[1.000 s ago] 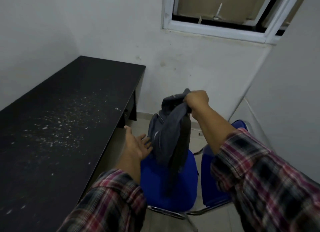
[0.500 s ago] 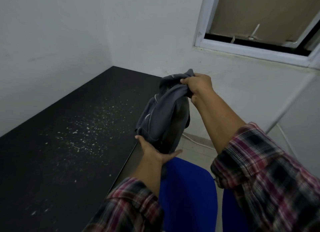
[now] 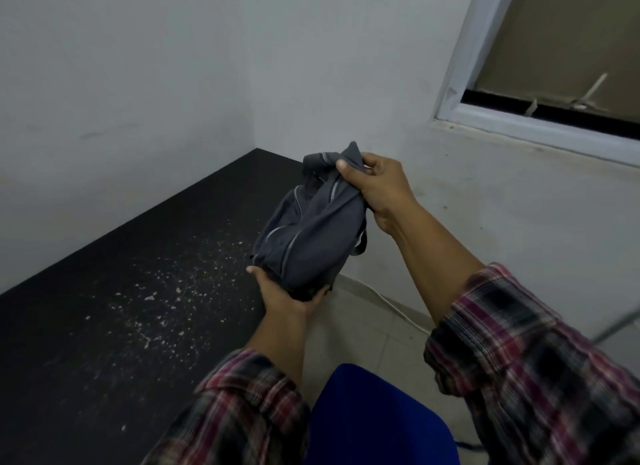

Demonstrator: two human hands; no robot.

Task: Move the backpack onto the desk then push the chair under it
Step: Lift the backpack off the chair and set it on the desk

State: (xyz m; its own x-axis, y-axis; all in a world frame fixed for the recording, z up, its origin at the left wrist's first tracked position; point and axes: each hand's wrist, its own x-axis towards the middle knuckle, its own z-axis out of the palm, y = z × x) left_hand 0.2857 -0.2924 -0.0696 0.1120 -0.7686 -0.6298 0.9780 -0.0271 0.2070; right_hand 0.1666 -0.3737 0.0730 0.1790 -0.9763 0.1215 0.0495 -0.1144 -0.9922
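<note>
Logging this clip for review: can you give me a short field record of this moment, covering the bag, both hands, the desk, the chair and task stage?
backpack: grey backpack, held in the air over the desk's right edge, not yet set down
right hand: right hand grips the bunched top of the bag
left hand: left hand cups the bag's bottom from below
desk: black desk, top scattered with pale specks
chair: blue chair, at the bottom of the view, not under the desk
stage: carrying; placing and chair push remain
</note>
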